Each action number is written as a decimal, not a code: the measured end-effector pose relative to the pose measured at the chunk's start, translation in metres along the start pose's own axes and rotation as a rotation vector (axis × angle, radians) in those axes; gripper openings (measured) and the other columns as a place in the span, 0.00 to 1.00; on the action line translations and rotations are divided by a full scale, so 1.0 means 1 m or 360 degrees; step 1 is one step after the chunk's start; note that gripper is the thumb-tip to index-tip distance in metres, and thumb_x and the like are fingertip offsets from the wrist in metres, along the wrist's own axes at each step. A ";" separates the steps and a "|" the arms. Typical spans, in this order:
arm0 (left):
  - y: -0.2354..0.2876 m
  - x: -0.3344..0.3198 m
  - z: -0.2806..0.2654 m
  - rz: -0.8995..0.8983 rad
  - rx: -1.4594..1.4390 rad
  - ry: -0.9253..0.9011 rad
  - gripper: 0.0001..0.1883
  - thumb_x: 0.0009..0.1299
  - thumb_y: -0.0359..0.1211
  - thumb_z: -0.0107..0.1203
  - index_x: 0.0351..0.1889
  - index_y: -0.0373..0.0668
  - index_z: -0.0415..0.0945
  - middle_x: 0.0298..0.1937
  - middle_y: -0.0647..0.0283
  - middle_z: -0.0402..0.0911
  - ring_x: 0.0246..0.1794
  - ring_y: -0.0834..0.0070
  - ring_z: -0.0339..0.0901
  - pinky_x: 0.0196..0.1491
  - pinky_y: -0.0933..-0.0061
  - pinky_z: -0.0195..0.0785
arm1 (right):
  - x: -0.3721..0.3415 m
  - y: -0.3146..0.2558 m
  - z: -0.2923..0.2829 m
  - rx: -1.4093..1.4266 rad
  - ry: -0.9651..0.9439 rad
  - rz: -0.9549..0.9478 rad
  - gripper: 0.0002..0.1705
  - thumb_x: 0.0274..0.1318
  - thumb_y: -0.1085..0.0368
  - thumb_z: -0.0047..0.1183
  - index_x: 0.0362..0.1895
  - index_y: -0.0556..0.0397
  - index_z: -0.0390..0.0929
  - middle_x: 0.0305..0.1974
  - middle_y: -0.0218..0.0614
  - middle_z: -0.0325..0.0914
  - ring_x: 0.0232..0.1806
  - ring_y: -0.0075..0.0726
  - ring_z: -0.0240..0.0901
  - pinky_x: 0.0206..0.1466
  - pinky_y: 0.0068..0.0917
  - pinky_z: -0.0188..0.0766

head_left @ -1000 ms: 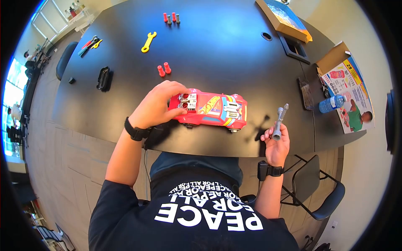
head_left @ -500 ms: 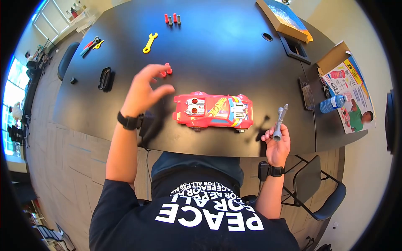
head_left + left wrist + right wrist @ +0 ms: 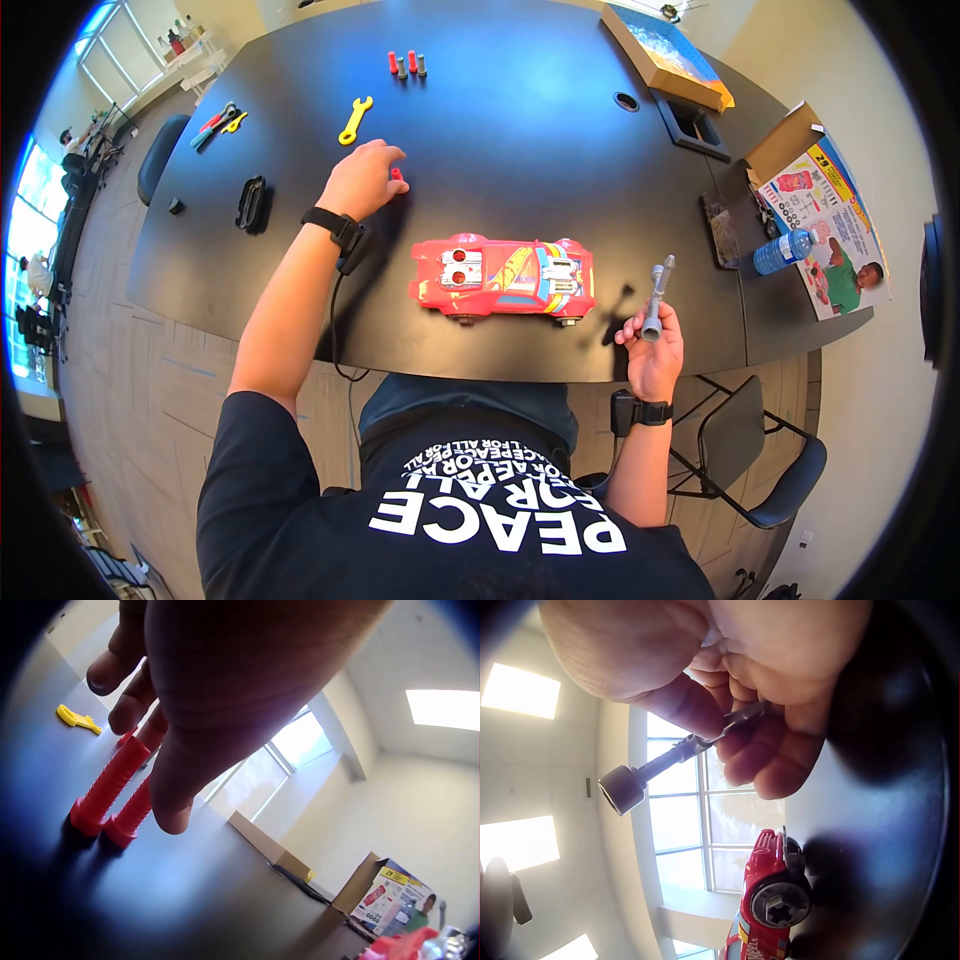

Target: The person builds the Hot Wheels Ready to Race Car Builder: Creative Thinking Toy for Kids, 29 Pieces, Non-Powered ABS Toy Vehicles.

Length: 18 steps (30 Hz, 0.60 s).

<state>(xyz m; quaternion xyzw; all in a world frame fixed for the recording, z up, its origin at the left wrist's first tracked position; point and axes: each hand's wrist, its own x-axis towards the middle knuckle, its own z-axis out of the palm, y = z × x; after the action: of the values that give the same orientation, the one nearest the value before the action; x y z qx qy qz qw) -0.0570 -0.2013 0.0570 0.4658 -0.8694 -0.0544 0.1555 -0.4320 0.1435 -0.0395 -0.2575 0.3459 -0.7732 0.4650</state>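
My left hand reaches over two red toy bolts standing on their heads. In the left wrist view, its fingers hang beside the nearer bolt, and the thumb overlaps the other bolt. My right hand pinches a grey toy tool above the table's front edge; its round socket end sticks out past the thumb in the right wrist view. Between the hands, a red toy car sits on its wheels, two round red openings showing in its silver rear panel.
A yellow toy wrench lies beyond my left hand, with several red and grey bolts farther back. Hand tools and a black part lie left. To the right are a water bottle, printed box and clear tray.
My left hand has come off the rear of the car and moved away from my body to the two red bolts. The right hand keeps its hold on the grey tool.
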 end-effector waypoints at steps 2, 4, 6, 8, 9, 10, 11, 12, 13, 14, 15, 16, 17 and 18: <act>0.004 0.003 -0.002 0.0028 0.0153 -0.0039 0.23 0.66 0.38 0.77 0.59 0.45 0.88 0.50 0.61 0.87 0.55 0.57 0.85 0.58 0.55 0.79 | 0.000 0.000 0.000 0.0003 0.0003 0.0007 0.19 0.76 0.74 0.49 0.67 0.58 0.72 0.47 0.40 0.77 0.44 0.39 0.77 0.49 0.43 0.80; 0.003 0.007 0.000 0.0059 0.0208 -0.0074 0.21 0.66 0.38 0.77 0.57 0.45 0.89 0.47 0.61 0.87 0.56 0.57 0.84 0.59 0.55 0.79 | 0.000 -0.001 0.002 -0.0002 0.0006 0.0008 0.19 0.76 0.74 0.49 0.67 0.58 0.72 0.47 0.40 0.77 0.44 0.39 0.77 0.49 0.43 0.80; 0.001 0.011 0.000 0.0085 0.0266 -0.0113 0.19 0.67 0.38 0.76 0.55 0.45 0.90 0.43 0.61 0.88 0.56 0.57 0.84 0.59 0.55 0.79 | 0.000 -0.001 0.002 -0.0004 0.0008 0.0015 0.19 0.76 0.73 0.50 0.67 0.58 0.72 0.47 0.40 0.77 0.44 0.39 0.77 0.49 0.43 0.80; 0.007 0.013 -0.011 0.0233 0.0299 0.0041 0.12 0.71 0.33 0.74 0.50 0.43 0.89 0.41 0.61 0.89 0.52 0.65 0.86 0.55 0.61 0.80 | 0.000 -0.002 0.002 -0.0010 -0.0005 0.0025 0.18 0.76 0.73 0.50 0.67 0.57 0.72 0.46 0.39 0.77 0.43 0.39 0.77 0.49 0.43 0.80; 0.009 0.010 -0.018 0.0233 0.0300 0.0041 0.12 0.71 0.33 0.74 0.50 0.43 0.89 0.41 0.61 0.89 0.52 0.65 0.86 0.55 0.61 0.80 | 0.001 -0.002 0.002 -0.0010 -0.0005 0.0025 0.18 0.76 0.73 0.50 0.67 0.57 0.72 0.46 0.39 0.77 0.43 0.39 0.77 0.49 0.43 0.80; 0.020 0.001 -0.033 0.0237 -0.0243 0.0355 0.08 0.73 0.30 0.71 0.48 0.41 0.88 0.41 0.61 0.90 0.49 0.69 0.87 0.52 0.65 0.79 | 0.001 -0.001 0.002 -0.0001 -0.0018 0.0018 0.18 0.77 0.72 0.50 0.67 0.57 0.72 0.46 0.39 0.76 0.43 0.39 0.77 0.49 0.42 0.79; 0.027 -0.006 -0.040 0.0235 -0.0789 0.0656 0.05 0.76 0.27 0.69 0.47 0.39 0.87 0.42 0.61 0.91 0.46 0.72 0.87 0.49 0.69 0.79 | -0.001 -0.001 0.001 0.0010 -0.0023 0.0012 0.18 0.77 0.72 0.50 0.67 0.56 0.73 0.46 0.38 0.76 0.43 0.38 0.77 0.48 0.42 0.79; 0.016 -0.013 -0.037 0.0083 -0.1193 0.0717 0.07 0.78 0.23 0.65 0.52 0.36 0.85 0.44 0.59 0.91 0.44 0.74 0.86 0.46 0.73 0.78 | -0.001 -0.001 0.001 0.0014 -0.0009 0.0013 0.18 0.77 0.72 0.50 0.67 0.56 0.73 0.46 0.38 0.76 0.43 0.38 0.77 0.48 0.42 0.79; 0.022 -0.023 -0.041 0.0101 -0.1644 0.0754 0.11 0.78 0.23 0.65 0.56 0.35 0.83 0.47 0.57 0.90 0.47 0.70 0.87 0.48 0.72 0.80 | -0.001 -0.001 0.002 -0.0003 -0.0008 0.0014 0.18 0.78 0.71 0.50 0.67 0.56 0.73 0.46 0.38 0.76 0.43 0.38 0.77 0.48 0.42 0.79; 0.028 -0.035 -0.048 0.0112 -0.2094 0.0789 0.14 0.79 0.23 0.65 0.61 0.35 0.81 0.49 0.55 0.89 0.50 0.66 0.88 0.50 0.70 0.82 | 0.000 -0.002 0.002 -0.0021 -0.0011 0.0018 0.18 0.78 0.71 0.50 0.67 0.55 0.73 0.46 0.38 0.76 0.43 0.38 0.77 0.48 0.42 0.79; 0.036 -0.045 -0.050 0.0105 -0.2092 0.0785 0.14 0.79 0.23 0.65 0.61 0.35 0.81 0.49 0.55 0.89 0.50 0.66 0.88 0.50 0.70 0.82 | -0.001 -0.002 0.003 -0.0019 -0.0008 0.0025 0.18 0.78 0.71 0.50 0.67 0.55 0.73 0.46 0.38 0.76 0.43 0.38 0.77 0.48 0.42 0.79; 0.047 -0.053 -0.051 0.0105 -0.2172 0.0678 0.18 0.78 0.23 0.66 0.64 0.34 0.79 0.53 0.54 0.88 0.53 0.63 0.89 0.53 0.68 0.82 | -0.001 -0.002 0.005 -0.0020 0.0015 0.0035 0.18 0.78 0.71 0.51 0.67 0.56 0.73 0.45 0.38 0.76 0.43 0.38 0.77 0.49 0.42 0.79; 0.057 -0.060 -0.051 0.0103 -0.2252 0.0576 0.21 0.78 0.24 0.66 0.67 0.34 0.77 0.57 0.53 0.87 0.56 0.61 0.89 0.56 0.66 0.83 | 0.000 -0.003 0.005 -0.0024 0.0034 0.0047 0.18 0.77 0.72 0.52 0.67 0.56 0.73 0.45 0.38 0.76 0.43 0.37 0.76 0.49 0.43 0.79; 0.064 -0.066 -0.050 0.0093 -0.2279 0.0432 0.19 0.79 0.25 0.66 0.66 0.33 0.79 0.61 0.52 0.85 0.61 0.61 0.88 0.60 0.63 0.83 | 0.001 -0.002 0.003 -0.0030 0.0025 0.0057 0.18 0.77 0.72 0.52 0.67 0.56 0.73 0.45 0.38 0.76 0.43 0.37 0.76 0.49 0.43 0.79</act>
<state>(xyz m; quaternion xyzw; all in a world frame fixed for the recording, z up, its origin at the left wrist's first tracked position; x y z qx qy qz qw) -0.0574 -0.1086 0.1054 0.2293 -0.6057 -0.5475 0.5299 -0.4313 0.1427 -0.0358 -0.2494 0.3613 -0.7635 0.4735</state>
